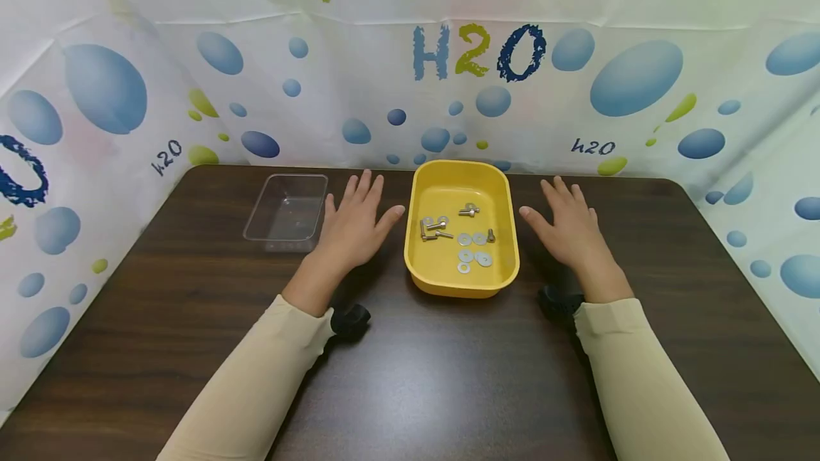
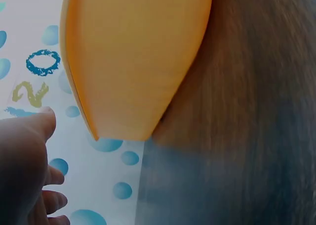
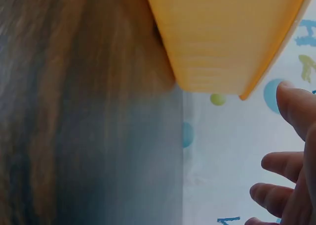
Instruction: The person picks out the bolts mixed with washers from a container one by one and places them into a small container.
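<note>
Centrally on the dark tabletop sits a yellow tray holding loose bolts and flat washers. Small, hard and smooth, these metal pieces look light but slippery; a fingertip pinch across a bolt's shank or a washer's rim would probably serve best. Either side of the tray, the left hand and right hand lie palm-down, fingers straight and spread, holding nothing. Just left of the left hand stands a clear plastic container.
</note>
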`<state>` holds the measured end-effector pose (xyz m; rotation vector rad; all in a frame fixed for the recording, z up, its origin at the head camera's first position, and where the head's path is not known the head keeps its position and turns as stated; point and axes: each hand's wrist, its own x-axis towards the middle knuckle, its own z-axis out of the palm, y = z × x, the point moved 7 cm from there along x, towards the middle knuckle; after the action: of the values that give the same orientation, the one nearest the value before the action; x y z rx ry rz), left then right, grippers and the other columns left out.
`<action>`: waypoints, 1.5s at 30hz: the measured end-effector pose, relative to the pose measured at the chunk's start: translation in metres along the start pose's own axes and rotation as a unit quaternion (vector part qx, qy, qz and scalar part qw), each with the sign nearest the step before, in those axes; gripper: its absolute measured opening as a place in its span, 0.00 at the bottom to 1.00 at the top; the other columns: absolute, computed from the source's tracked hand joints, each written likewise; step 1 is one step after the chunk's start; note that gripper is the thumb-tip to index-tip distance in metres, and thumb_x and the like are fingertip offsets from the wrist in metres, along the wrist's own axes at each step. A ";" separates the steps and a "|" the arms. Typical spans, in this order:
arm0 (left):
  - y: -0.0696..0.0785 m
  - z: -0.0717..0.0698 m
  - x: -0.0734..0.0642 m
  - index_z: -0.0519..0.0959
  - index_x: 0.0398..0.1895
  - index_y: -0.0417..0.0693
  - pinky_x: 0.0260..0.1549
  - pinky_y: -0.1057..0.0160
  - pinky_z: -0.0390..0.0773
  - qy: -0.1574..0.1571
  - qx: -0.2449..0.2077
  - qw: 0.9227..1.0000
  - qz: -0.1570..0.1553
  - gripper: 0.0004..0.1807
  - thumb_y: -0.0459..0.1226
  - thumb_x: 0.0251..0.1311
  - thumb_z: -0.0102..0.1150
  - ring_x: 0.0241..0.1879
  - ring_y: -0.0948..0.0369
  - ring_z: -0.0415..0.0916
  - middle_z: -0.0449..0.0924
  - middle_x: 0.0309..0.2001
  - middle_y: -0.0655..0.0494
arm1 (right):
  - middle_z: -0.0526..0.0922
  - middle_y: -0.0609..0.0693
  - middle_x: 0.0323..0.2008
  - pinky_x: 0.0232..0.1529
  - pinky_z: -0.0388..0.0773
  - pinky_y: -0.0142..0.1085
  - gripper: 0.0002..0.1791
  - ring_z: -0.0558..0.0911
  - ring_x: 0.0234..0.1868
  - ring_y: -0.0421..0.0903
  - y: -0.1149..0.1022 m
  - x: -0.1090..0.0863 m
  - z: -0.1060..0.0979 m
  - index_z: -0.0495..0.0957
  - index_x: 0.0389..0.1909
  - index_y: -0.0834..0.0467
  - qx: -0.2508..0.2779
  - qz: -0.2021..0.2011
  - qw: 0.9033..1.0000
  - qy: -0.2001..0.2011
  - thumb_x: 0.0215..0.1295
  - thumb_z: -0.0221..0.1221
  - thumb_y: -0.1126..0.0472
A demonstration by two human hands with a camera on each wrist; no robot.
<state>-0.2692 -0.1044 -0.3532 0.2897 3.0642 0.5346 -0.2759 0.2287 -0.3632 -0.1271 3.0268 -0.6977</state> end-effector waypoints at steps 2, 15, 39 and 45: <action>0.004 -0.001 -0.001 0.44 0.80 0.52 0.72 0.33 0.36 0.000 -0.010 1.000 0.008 0.44 0.66 0.70 0.32 0.79 0.50 0.30 0.35 0.80 0.51 | 0.39 0.60 0.79 0.68 0.39 0.72 0.48 0.35 0.77 0.66 -0.002 -0.001 -0.002 0.45 0.79 0.56 0.008 -0.005 1.000 0.002 0.69 0.43 0.30; 0.027 -0.008 -0.019 0.47 0.80 0.50 0.75 0.42 0.39 0.006 -0.059 0.997 0.042 0.44 0.64 0.70 0.37 0.79 0.55 0.33 0.38 0.80 0.54 | 0.48 0.56 0.79 0.73 0.46 0.62 0.45 0.45 0.79 0.59 -0.037 -0.014 -0.023 0.49 0.78 0.53 0.074 -0.047 0.996 0.031 0.70 0.43 0.31; 0.053 0.022 -0.067 0.45 0.78 0.37 0.75 0.49 0.46 -0.057 -0.056 0.987 0.139 0.49 0.61 0.69 0.46 0.79 0.52 0.37 0.37 0.80 0.45 | 0.82 0.51 0.53 0.54 0.80 0.48 0.28 0.79 0.53 0.52 -0.132 -0.012 0.006 0.78 0.61 0.53 0.201 -0.096 0.973 -0.058 0.71 0.52 0.39; 0.055 0.024 -0.068 0.43 0.78 0.37 0.76 0.50 0.44 -0.060 -0.027 0.987 0.148 0.49 0.62 0.69 0.43 0.79 0.53 0.35 0.36 0.80 0.46 | 0.83 0.60 0.46 0.47 0.82 0.47 0.27 0.81 0.46 0.57 -0.139 0.001 0.031 0.80 0.55 0.59 0.229 -0.051 0.964 -0.123 0.72 0.53 0.42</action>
<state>-0.1911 -0.0576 -0.3583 0.7541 2.8987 0.5845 -0.2652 0.0909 -0.3304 -0.3264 2.5606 -1.2608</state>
